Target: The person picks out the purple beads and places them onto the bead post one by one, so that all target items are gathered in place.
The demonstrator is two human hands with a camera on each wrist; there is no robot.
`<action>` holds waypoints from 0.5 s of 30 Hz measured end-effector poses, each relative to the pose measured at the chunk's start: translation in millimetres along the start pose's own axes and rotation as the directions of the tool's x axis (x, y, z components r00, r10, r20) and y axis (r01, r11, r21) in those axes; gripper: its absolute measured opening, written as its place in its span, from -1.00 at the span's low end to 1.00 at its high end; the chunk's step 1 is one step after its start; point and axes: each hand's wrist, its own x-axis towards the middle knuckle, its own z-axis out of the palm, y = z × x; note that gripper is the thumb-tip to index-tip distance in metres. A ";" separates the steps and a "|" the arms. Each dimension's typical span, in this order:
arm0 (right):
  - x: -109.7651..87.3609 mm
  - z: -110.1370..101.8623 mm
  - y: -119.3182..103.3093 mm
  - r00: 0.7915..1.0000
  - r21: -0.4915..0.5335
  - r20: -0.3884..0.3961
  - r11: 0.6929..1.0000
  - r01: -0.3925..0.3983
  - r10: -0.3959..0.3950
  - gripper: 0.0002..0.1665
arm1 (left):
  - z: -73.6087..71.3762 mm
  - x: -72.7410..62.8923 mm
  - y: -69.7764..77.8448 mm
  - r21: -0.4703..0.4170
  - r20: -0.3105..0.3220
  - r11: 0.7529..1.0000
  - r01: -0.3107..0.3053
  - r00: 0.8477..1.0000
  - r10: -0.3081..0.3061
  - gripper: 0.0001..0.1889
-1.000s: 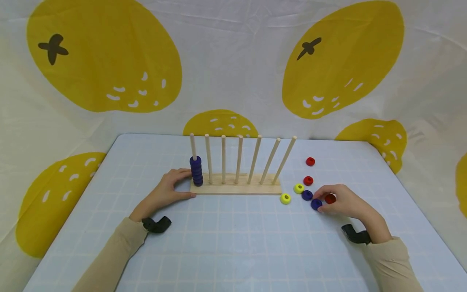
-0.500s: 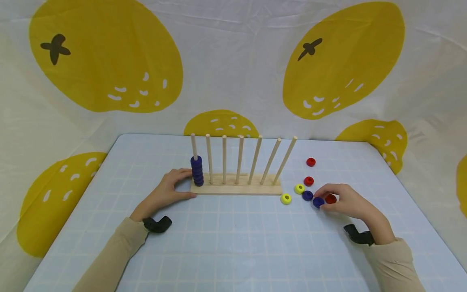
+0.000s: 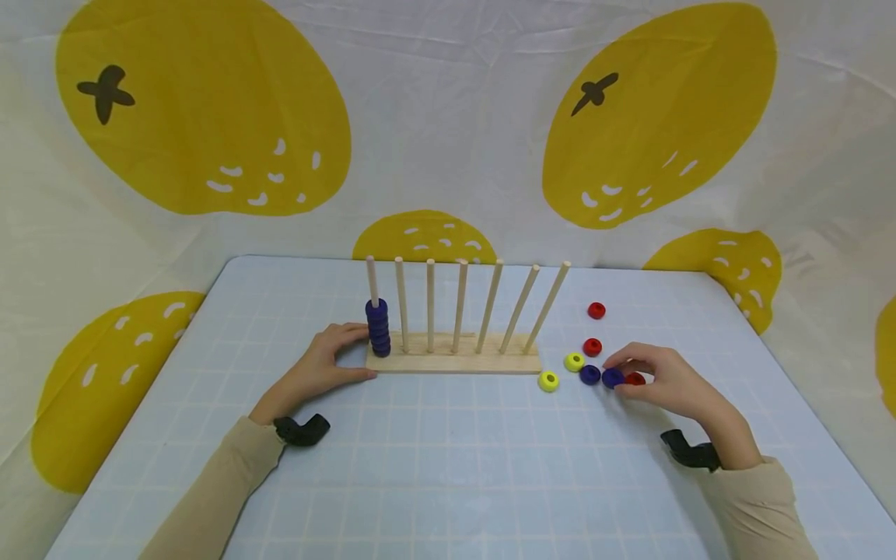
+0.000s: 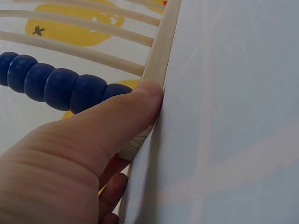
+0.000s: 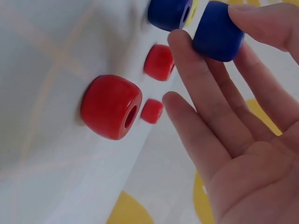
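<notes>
A wooden peg rack (image 3: 455,362) with several upright pegs stands mid-table. Its leftmost peg carries a stack of dark blue beads (image 3: 378,330). My left hand (image 3: 323,365) grips the rack's left end; in the left wrist view the thumb lies along the base (image 4: 161,51) below the blue stack. On the right, my right hand (image 3: 665,381) pinches a blue bead (image 5: 218,31) between thumb and fingers, above the table. Just under that hand lies a red bead (image 5: 111,107), its hole showing. A second blue bead (image 3: 590,375) lies left of the fingertips.
Two yellow beads, one nearer (image 3: 549,381) and one farther (image 3: 574,362), lie by the rack's right end. Two more red beads, one closer (image 3: 592,347) and one farther back (image 3: 596,310), lie behind them. A fruit-print cloth (image 3: 448,155) hangs behind the table.
The right hand has lifted the pinched blue bead slightly and shifted it a little right, over toward the red bead. The left hand and the rack stay put.
</notes>
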 end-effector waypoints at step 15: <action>3.3 3.5 -2.4 0.983 0.084 -0.130 0.986 0.144 -0.132 -0.58 | -0.4 0.2 0.0 0.011 0.003 1.000 0.003 1.000 -0.003 -0.28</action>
